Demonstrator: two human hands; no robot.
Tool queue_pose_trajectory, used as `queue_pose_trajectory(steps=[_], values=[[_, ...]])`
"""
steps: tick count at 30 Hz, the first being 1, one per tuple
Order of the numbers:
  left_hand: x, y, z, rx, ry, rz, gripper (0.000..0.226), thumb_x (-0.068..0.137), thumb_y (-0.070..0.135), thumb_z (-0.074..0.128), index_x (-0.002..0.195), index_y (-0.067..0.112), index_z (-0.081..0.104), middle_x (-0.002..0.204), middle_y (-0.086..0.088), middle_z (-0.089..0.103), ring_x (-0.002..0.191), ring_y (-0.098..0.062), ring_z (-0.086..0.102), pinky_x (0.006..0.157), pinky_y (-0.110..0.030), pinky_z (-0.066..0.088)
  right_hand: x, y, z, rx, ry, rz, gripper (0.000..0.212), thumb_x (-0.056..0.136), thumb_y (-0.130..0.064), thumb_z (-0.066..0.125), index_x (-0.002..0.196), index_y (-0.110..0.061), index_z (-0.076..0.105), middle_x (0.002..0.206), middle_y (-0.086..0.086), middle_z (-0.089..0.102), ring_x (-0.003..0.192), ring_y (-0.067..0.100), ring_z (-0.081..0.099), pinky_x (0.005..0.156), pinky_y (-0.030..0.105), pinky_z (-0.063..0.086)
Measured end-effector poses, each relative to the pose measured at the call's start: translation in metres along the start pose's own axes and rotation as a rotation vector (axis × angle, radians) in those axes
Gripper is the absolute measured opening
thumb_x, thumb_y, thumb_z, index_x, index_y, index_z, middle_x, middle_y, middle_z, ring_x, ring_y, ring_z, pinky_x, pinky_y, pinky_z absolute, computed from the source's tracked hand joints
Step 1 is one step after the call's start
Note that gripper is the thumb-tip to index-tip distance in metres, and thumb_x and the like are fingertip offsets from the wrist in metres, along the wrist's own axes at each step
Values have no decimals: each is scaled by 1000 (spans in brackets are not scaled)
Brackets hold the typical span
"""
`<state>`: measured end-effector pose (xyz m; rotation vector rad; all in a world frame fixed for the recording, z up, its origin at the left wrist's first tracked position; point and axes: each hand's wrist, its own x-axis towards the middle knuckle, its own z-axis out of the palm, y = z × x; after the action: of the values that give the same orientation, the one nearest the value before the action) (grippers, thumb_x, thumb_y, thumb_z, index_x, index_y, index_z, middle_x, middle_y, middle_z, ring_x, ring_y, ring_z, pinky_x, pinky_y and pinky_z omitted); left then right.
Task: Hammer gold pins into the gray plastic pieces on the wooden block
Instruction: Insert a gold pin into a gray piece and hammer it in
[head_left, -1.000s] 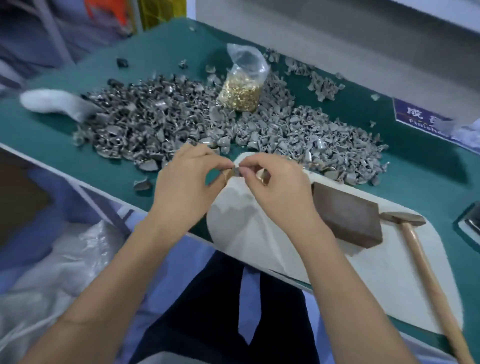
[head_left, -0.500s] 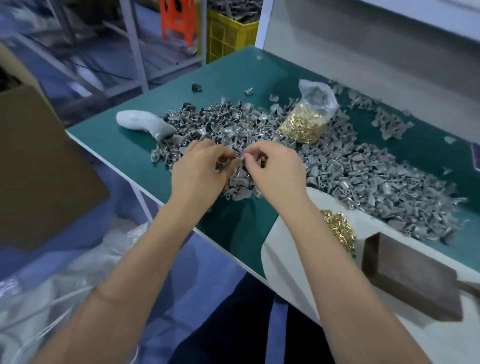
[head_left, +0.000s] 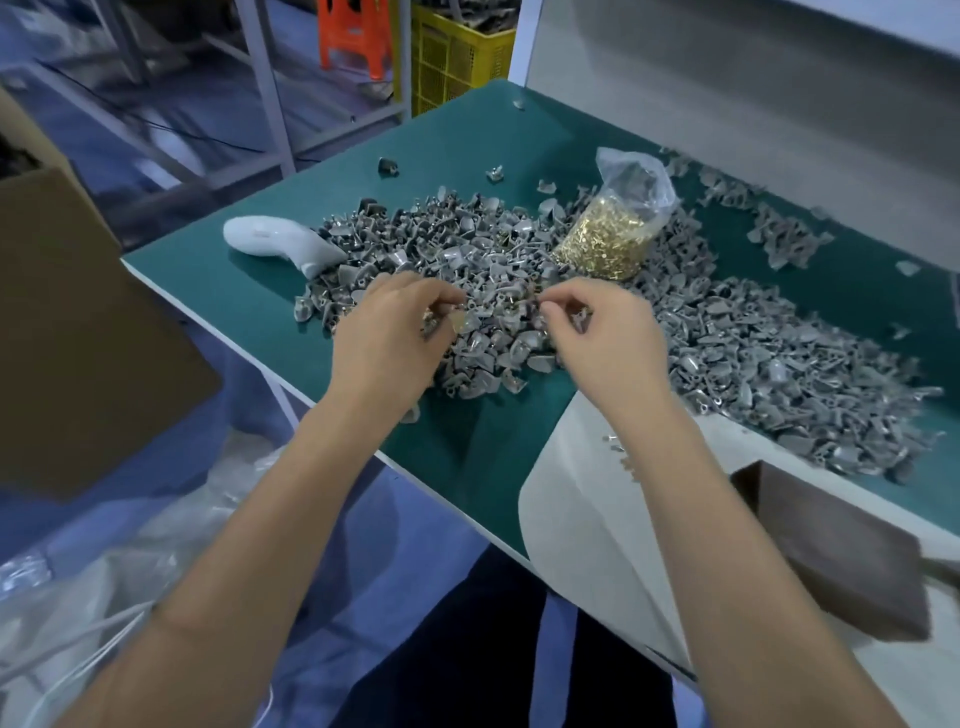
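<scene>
A wide heap of gray plastic pieces (head_left: 727, 358) covers the green table. Over its near edge my left hand (head_left: 389, 338) pinches a gray piece with a gold pin in it, fingers curled. My right hand (head_left: 608, 338) hovers just to the right, fingers curled round a small gray piece. The two hands are a short gap apart. A clear bag of gold pins (head_left: 613, 234) stands in the heap behind them. The dark wooden block (head_left: 841, 556) lies on a white mat (head_left: 576, 519) at the right. A few loose pins (head_left: 621, 452) show beside my right forearm.
A white curved plastic object (head_left: 275, 241) lies at the heap's left end. The table's front edge (head_left: 249, 358) runs diagonally; a cardboard box (head_left: 78, 338) and clear plastic bags (head_left: 104, 597) sit below it. A yellow crate (head_left: 457, 57) and an orange stool (head_left: 358, 36) stand beyond.
My hands, earlier together over the white mat, moved left over the heap and have now drawn apart. The camera swung left, so the hammer left the view.
</scene>
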<state>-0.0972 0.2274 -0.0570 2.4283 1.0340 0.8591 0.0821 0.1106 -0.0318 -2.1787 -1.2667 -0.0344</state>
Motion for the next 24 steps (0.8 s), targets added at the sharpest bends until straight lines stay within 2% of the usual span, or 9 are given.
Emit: queue_pose_trajectory(steps=[5, 9, 12, 15, 16, 18, 21, 24], values=[[-8, 29, 16, -81, -51, 58, 13, 99, 35, 63, 108, 34, 72, 97, 18, 63, 99, -4, 55, 72, -26, 45, -23, 49, -48, -75, 25, 137, 13, 98, -37, 60, 95, -39, 73, 86, -27, 67, 70, -3, 59, 60, 25, 47], [-22, 63, 41, -178, -141, 168, 12, 97, 31, 65, 106, 34, 72, 95, 20, 60, 91, 2, 52, 68, -14, 40, -48, 85, -85, -171, 61, 245, 12, 97, -39, 60, 90, -40, 71, 86, -24, 69, 71, 3, 60, 59, 25, 42], [-31, 92, 65, -219, -230, 192, 13, 96, 35, 65, 107, 38, 71, 95, 20, 63, 94, 3, 51, 71, -20, 42, -73, 104, -97, -193, 62, 264, 14, 97, -37, 60, 96, -36, 74, 90, -20, 71, 78, 9, 62, 67, 30, 49], [-33, 118, 88, -289, -311, 155, 14, 95, 39, 64, 108, 42, 70, 94, 25, 64, 92, 5, 51, 69, -17, 38, -94, 114, -94, -175, 46, 290, 14, 97, -35, 61, 97, -36, 74, 88, -21, 70, 77, 8, 61, 67, 29, 45], [-31, 126, 93, -273, -316, 146, 14, 96, 39, 64, 109, 42, 69, 95, 26, 64, 93, 5, 49, 68, -20, 38, -98, 116, -92, -167, 50, 287, 14, 98, -33, 61, 98, -35, 74, 90, -20, 71, 77, 8, 60, 67, 28, 44], [-22, 134, 102, -139, -275, 167, 20, 96, 34, 64, 115, 39, 67, 103, 20, 64, 106, -4, 50, 72, -29, 41, -101, 118, -90, -142, 69, 273, 15, 98, -32, 60, 99, -34, 75, 92, -18, 72, 74, 6, 60, 65, 28, 44], [-6, 133, 110, 74, -235, 169, 30, 95, 28, 66, 124, 29, 63, 120, 4, 61, 121, -22, 46, 90, -39, 42, -100, 117, -90, -136, 78, 246, 16, 98, -31, 59, 101, -33, 75, 93, -17, 73, 79, 7, 64, 69, 31, 52], [1, 133, 113, 100, -247, 176, 28, 95, 27, 67, 123, 28, 63, 122, 1, 61, 123, -25, 46, 98, -43, 40, -100, 117, -89, -163, 83, 229, 18, 99, -32, 58, 105, -31, 75, 93, -14, 74, 82, 10, 66, 72, 33, 56]])
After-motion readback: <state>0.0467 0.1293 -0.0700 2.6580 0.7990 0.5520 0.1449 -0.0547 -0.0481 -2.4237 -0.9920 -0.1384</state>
